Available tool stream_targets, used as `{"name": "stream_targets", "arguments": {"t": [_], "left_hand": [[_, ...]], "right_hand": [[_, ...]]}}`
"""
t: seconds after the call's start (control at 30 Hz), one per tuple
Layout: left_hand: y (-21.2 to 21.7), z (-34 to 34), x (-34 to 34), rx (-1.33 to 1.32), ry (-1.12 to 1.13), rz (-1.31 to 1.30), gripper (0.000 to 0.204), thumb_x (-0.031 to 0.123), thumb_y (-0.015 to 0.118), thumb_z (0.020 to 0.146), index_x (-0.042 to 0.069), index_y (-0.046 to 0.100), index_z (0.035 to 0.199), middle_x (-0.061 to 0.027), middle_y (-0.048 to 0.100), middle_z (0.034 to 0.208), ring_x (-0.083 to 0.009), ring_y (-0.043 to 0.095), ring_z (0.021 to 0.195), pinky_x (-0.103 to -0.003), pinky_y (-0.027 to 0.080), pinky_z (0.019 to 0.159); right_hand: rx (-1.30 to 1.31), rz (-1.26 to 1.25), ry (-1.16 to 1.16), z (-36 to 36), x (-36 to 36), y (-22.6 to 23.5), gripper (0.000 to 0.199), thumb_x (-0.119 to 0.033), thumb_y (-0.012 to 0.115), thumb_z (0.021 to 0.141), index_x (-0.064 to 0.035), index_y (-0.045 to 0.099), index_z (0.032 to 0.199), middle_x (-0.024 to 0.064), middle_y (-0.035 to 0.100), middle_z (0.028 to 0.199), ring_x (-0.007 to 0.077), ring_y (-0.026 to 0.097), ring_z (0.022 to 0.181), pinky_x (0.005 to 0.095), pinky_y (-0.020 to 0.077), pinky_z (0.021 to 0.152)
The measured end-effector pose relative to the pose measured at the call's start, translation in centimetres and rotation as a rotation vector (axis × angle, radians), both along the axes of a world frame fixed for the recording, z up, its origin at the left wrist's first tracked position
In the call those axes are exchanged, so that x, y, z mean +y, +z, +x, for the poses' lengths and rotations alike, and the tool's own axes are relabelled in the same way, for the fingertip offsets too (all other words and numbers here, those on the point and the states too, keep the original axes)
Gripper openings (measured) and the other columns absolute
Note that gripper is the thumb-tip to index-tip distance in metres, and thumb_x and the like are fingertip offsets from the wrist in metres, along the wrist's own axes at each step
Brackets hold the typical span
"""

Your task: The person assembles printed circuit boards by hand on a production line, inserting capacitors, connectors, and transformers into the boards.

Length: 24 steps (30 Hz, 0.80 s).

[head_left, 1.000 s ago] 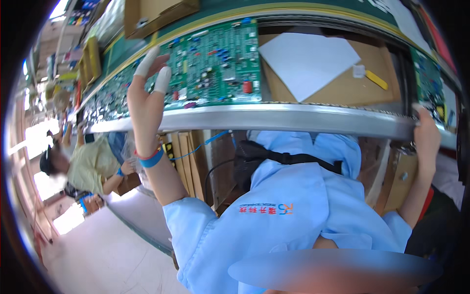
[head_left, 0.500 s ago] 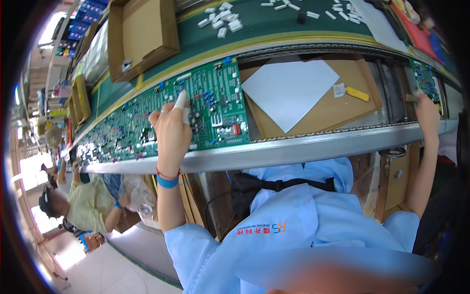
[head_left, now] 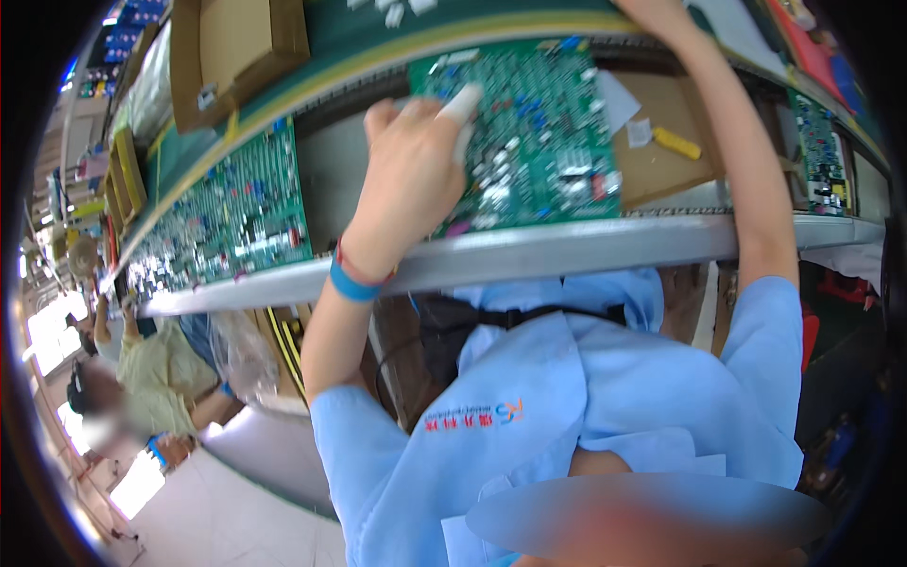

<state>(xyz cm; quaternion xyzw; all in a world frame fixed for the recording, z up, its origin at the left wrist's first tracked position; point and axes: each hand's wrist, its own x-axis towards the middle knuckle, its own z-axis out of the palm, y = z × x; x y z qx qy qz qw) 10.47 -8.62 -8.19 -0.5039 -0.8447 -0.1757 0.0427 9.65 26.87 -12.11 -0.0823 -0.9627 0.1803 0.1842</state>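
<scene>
A green circuit board [head_left: 539, 132] crowded with small parts lies on the conveyor in front of me. My left hand [head_left: 406, 180] grips its left edge, with a white finger cot on the index finger and a blue band on the wrist. My right arm stretches up along the board's right side. My right hand [head_left: 652, 11] sits at the board's far edge and is mostly cut off by the picture's top, so its fingers do not show.
A second green board [head_left: 227, 213] lies further left on the line and a third [head_left: 817, 151] at the right. A cardboard sheet [head_left: 661, 175] carries a yellow piece [head_left: 675, 142]. A cardboard box [head_left: 236, 47] stands behind, the metal rail [head_left: 567, 250] runs in front, and a seated person [head_left: 161, 378] is at lower left.
My right hand left the rail at the right and rose to the board's far edge. My left hand stayed on the board, which now sits nearer the middle of the view.
</scene>
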Motion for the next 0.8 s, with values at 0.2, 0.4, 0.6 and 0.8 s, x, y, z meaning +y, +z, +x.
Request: {"name": "stream_targets", "arguments": {"t": [0.2,0.4,0.6,0.8], "left_hand": [[-0.2,0.1,4.0,-0.004,-0.144,-0.099,0.035,0.0,0.056,0.084,0.009,0.065,0.117,-0.0128,0.063,0.088,-0.0294,0.057,0.085,-0.039,0.035,0.087],[-1.5,0.2,4.8,-0.035,-0.177,0.121,0.027,-0.006,0.058,0.066,-0.002,0.068,0.09,-0.0159,0.064,0.071,-0.03,0.062,0.082,-0.041,0.035,0.082],[-0.8,0.2,4.5,-0.043,-0.15,0.075,0.032,-0.005,0.058,0.074,0.004,0.067,0.104,-0.0136,0.065,0.078,-0.0286,0.061,0.085,-0.04,0.035,0.085],[-0.8,-0.2,4.6,-0.026,-0.138,0.016,0.04,-0.003,0.057,0.084,0.009,0.064,0.121,-0.0086,0.068,0.086,-0.026,0.06,0.087,-0.038,0.035,0.086]], "right_hand": [[0.038,0.184,-0.054,1.5,-1.6,0.8,0.015,-0.019,0.061,0.088,-0.0071,0.069,0.091,0.0123,0.064,0.095,0.0326,0.062,0.094,0.0414,0.0493,0.081],[0.053,0.193,-0.094,1.4,-1.2,0.0,0.02,-0.02,0.056,0.09,-0.0052,0.069,0.092,0.0141,0.064,0.098,0.0336,0.061,0.095,0.0417,0.0481,0.082],[0.05,0.142,-0.042,2.0,-1.7,0.8,0.018,-0.021,0.06,0.089,-0.0077,0.071,0.092,0.0123,0.065,0.094,0.0316,0.062,0.093,0.041,0.0479,0.082],[0.064,0.138,-0.006,1.9,-1.6,0.9,0.017,-0.021,0.062,0.088,-0.0082,0.071,0.093,0.0117,0.065,0.093,0.031,0.062,0.092,0.0406,0.0485,0.081]]}}
